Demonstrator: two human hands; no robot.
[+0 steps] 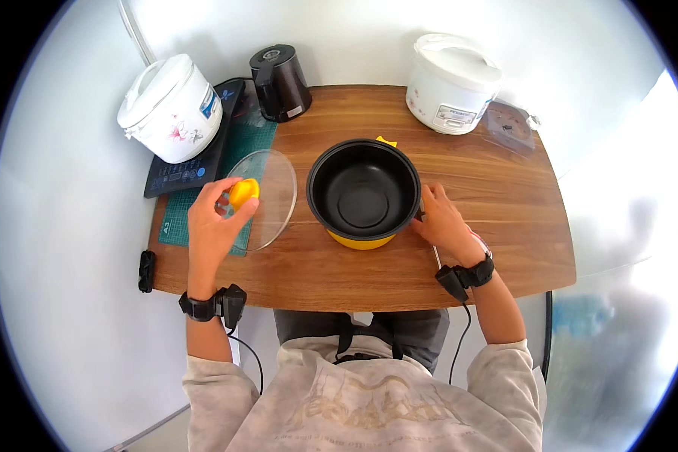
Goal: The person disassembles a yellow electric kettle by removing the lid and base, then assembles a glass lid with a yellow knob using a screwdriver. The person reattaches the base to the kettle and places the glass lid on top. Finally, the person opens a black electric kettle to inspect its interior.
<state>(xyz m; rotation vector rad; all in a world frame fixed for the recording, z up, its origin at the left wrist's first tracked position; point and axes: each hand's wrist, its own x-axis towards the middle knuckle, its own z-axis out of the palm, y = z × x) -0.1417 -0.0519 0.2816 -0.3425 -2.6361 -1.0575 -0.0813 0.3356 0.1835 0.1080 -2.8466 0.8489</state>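
Observation:
My left hand (215, 218) is closed around the yellow knob (245, 193) of a round clear glass lid (279, 177). The lid is tilted over the left part of the table, above a green cutting mat. A yellow cooking pot (363, 239) with a black inside stands in the middle of the table. Nothing shows inside it, and a small yellow tab juts out behind its far rim. On the pot's right side my right hand (443, 220) is closed at the wall. The part under its fingers is mostly hidden.
On the wooden table (497, 226), a white rice cooker (177, 113) sits on a black induction hob (166, 177) at the left. A dark kettle (280, 87) stands behind. Another white rice cooker (456, 87) and a clear plastic tray (508, 128) are at the back right.

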